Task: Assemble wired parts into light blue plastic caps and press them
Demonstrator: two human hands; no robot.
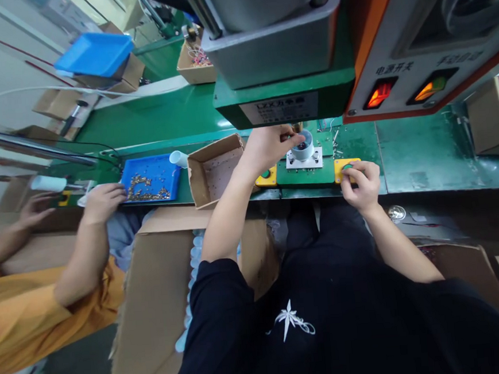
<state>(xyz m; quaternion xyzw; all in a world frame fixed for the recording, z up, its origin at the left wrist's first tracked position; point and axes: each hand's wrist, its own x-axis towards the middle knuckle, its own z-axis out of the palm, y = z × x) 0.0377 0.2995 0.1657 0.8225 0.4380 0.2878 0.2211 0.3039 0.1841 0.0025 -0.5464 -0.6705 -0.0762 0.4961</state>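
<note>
My left hand reaches under the green press, its fingers pinched on a small part I cannot make out, right beside a round grey fixture cup on a white base plate. My right hand rests curled on the right yellow button box, fingers over its green button. A second yellow button box with a green button sits just under my left wrist. The press head hangs directly above the fixture.
An open cardboard box stands left of the fixture. A blue tray of small brass parts lies further left, where a person in an orange shirt has a hand. A big carton sits by my left knee. More boxes stand at right.
</note>
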